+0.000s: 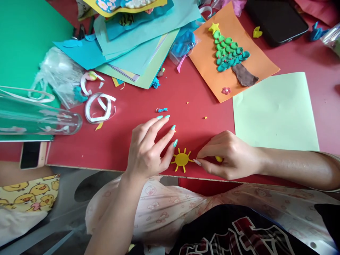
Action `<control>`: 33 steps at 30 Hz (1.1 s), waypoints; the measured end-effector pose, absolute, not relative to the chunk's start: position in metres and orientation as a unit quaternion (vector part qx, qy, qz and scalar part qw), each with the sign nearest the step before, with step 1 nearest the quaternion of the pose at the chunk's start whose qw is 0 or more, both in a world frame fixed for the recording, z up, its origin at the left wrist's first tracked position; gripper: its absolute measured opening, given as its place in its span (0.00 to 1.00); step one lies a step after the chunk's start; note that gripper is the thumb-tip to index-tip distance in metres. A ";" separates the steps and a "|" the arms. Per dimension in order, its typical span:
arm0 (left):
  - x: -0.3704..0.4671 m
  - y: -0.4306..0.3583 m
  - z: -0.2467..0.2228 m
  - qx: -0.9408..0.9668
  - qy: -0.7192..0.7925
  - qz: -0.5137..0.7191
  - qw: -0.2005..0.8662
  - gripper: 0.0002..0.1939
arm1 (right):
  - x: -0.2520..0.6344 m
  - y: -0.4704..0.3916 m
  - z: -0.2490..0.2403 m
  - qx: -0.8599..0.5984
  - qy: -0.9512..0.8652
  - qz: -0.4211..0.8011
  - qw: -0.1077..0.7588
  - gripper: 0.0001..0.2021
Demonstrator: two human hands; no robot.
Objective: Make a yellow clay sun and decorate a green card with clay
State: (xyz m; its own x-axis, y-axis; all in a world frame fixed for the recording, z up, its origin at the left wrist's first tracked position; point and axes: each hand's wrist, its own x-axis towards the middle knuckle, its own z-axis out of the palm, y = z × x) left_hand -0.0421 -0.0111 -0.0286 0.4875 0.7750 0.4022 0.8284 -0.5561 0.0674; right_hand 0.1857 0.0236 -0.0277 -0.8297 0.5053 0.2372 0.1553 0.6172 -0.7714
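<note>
A small yellow clay sun (pixel 182 159), a flat disc with several thin rays, lies on the red table near its front edge. Just left of it is my left hand (pixel 148 147), fingers spread and holding nothing, its thumb close to the rays. From the right side, my right hand (pixel 225 156) pinches with thumb and forefinger at the tip of the sun's right ray. Tucked under the curled fingers of that hand is a yellow clay lump (pixel 219 159); whether they grip it I cannot tell.
Beyond my right hand lie a pale green sheet (pixel 276 113) and an orange card (pixel 204 39) with a clay tree. Coloured papers (pixel 148 67), white strip coils (pixel 99 108) and a clear tumbler (pixel 63 122) are to the left. A black phone (pixel 277 21) rests far right.
</note>
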 end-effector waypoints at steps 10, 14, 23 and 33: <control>-0.040 -0.015 -0.023 -0.868 -0.455 -0.171 0.099 0.14 | 0.185 0.023 -0.029 -0.192 -0.869 0.398 0.222 0.11; -0.040 -0.013 -0.025 -0.862 -0.481 -0.144 0.073 0.17 | 0.185 0.023 -0.029 -0.195 -0.869 0.397 0.223 0.11; -0.047 -0.017 -0.011 -0.839 -0.474 -0.267 0.025 0.13 | 0.186 0.024 -0.029 -0.190 -0.870 0.399 0.220 0.11; -0.046 -0.010 -0.022 -0.827 -0.509 -0.240 -0.010 0.09 | 0.186 0.024 -0.029 -0.190 -0.871 0.397 0.217 0.12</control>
State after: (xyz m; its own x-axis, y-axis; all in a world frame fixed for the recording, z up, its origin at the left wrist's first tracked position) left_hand -0.0458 -0.0103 -0.0217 0.3675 0.8462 0.3859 0.8363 -0.4822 0.2609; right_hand 0.1856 0.0238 -0.0285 -0.8335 0.5038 0.2269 0.1594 0.6125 -0.7742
